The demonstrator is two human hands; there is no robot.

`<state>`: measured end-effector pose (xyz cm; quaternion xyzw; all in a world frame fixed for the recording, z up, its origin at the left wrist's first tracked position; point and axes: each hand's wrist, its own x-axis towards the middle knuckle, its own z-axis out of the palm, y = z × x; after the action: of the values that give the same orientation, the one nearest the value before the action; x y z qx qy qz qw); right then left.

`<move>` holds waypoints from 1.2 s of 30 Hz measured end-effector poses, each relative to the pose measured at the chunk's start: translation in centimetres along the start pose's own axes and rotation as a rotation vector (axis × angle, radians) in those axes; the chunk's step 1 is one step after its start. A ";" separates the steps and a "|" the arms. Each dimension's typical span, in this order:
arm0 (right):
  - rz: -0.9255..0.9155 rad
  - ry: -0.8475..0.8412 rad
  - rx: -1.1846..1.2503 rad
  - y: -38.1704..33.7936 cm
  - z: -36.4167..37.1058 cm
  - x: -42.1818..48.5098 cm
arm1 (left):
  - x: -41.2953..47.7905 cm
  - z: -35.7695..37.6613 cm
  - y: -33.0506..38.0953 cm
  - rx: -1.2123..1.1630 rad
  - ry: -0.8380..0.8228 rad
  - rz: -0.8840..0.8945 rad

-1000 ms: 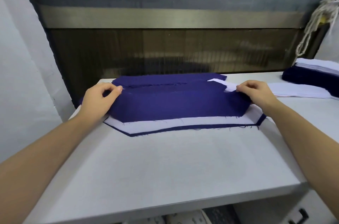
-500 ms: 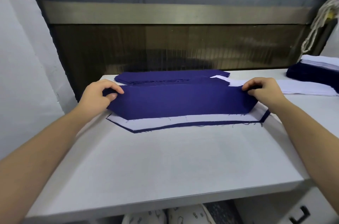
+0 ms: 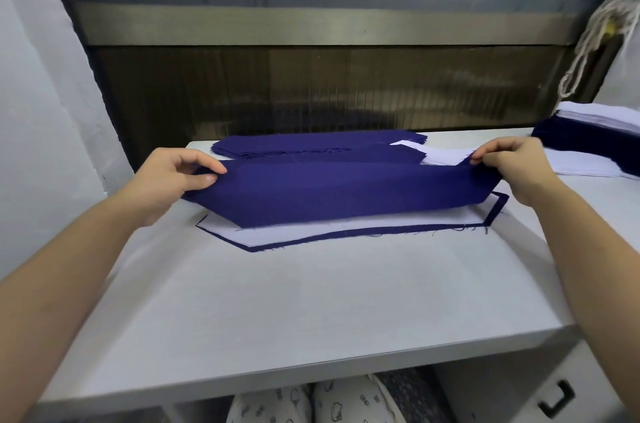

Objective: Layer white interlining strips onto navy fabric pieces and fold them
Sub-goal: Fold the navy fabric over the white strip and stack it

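Note:
A long navy fabric piece [image 3: 322, 192] lies across the middle of the white table, its far half lifted and folded toward me. A white interlining strip [image 3: 332, 228] lies on its flat near half, with a thin navy edge showing round it. My left hand [image 3: 173, 177] pinches the folded navy edge at its left end. At the right end, my right hand [image 3: 509, 166] pinches the same edge. Behind it lies a stack of navy pieces [image 3: 311, 145].
White interlining strips [image 3: 575, 166] lie at the right, beside a tall pile of navy and white pieces [image 3: 588, 135] at the far right. A dark panel and metal bar rise behind the table [image 3: 311, 301]. A drawer handle [image 3: 561, 402] sits below right.
Both hands have drawn the lifted navy half farther toward me, so it covers more of the white strip. The view has shifted slightly.

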<state>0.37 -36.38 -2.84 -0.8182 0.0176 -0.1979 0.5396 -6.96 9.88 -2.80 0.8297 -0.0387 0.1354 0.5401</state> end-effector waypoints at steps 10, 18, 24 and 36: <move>0.201 -0.085 -0.275 1.1 0.1 0.8 | -0.4 0.9 0.1 0.234 -0.157 -0.045; 0.214 -0.187 -0.363 1.2 0.0 0.5 | -0.9 1.3 0.4 0.491 -0.246 0.111; 0.209 -0.228 -0.383 1.3 -0.2 0.4 | -0.9 1.2 0.5 0.553 -0.300 0.106; 0.203 -0.235 -0.406 1.6 -0.1 0.6 | -0.9 0.9 0.6 0.519 -0.338 0.105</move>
<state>1.16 -37.31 -4.03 -0.9212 0.0763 -0.0384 0.3797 -7.80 8.79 -2.89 0.9475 -0.1348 0.0285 0.2887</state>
